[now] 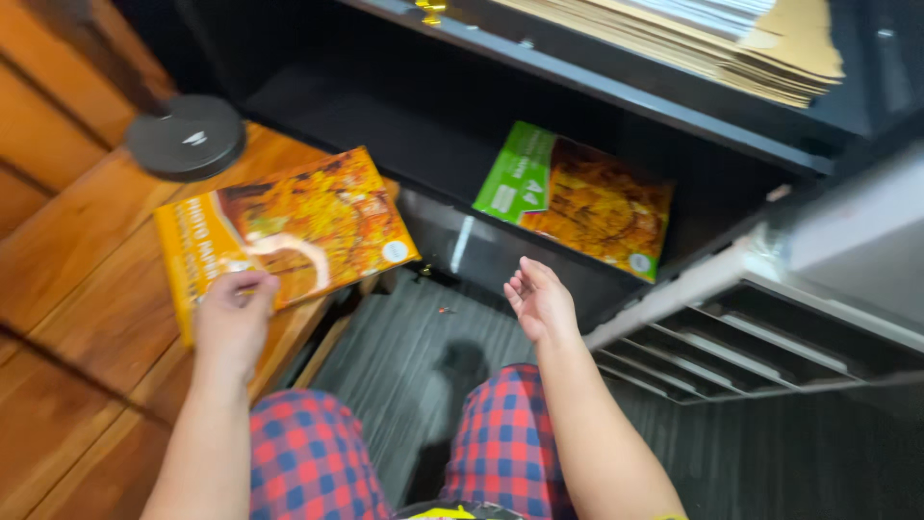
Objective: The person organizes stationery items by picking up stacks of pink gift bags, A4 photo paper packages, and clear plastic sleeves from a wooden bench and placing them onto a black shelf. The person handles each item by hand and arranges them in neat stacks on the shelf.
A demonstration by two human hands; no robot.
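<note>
My left hand (234,313) grips the near edge of a flat orange food packet (289,226) with a picture of a rice dish, held over a wooden surface (67,279). My right hand (539,299) is empty, fingers apart, palm turned up, just in front of a dark lower shelf (414,135). On that shelf lies a second packet (577,197), green and orange, tilted, a short way beyond my right fingertips.
A round black disc (186,137) sits on the wood at the back left. Stacked cardboard sheets (712,39) fill the shelf above. A grey slatted rack (760,337) stands to the right. My legs in red-and-blue checked fabric (308,453) are over a grey striped floor (395,356).
</note>
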